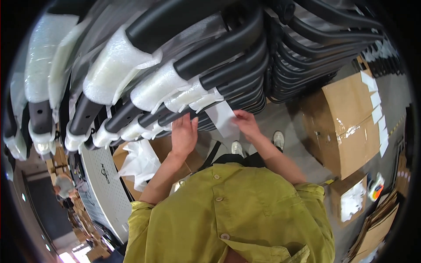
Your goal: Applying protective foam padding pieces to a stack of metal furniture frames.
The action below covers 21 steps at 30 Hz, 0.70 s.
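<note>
Several stacked black curved tubes, perhaps chair arms, run across the space before me. Many of them carry white foam wraps. My right hand pinches the edge of a white foam sheet, which hangs flat beside the lower tubes, its upper end close to a wrapped one. Against the lower tubes lies my left hand, fingers stretched out and thumb raised. It appears to hold nothing, though its fingertips are partly hidden by the tubes and wraps.
At the right stands a large cardboard box with white strips along its edge. A smaller box with white pieces is below it. Left of me are an open carton with white foam and a long white panel. Another person is far left.
</note>
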Tool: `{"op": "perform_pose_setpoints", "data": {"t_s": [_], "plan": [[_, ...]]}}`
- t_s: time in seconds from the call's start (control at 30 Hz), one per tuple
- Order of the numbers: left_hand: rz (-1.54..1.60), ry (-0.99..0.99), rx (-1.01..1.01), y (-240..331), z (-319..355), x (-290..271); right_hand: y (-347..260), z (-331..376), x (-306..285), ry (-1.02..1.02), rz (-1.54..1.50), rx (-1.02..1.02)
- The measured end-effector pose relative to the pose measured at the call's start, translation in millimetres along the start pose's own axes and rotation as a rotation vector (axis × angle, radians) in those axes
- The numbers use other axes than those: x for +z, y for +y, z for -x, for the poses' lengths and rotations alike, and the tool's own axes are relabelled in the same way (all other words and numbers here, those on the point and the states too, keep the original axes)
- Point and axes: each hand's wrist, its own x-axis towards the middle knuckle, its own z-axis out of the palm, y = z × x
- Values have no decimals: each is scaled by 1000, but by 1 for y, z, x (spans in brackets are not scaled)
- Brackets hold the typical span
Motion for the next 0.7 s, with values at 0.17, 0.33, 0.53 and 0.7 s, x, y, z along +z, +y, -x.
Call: {"op": "perform_pose_setpoints", "data": {"t_s": [0.17,0.33,0.53,0.7], "plan": [[-229,111,75,-27,-24,43,-11,-18,37,18,-132,-15],[-75,158,13,-28,-30,63,-12,-23,30,-10,-145,79],[322,217,-268,-16,-18,61,5,-1,41,-15,-203,243],[414,375,-193,-9,-22,62,12,-14,42,50,-292,-30]]}}
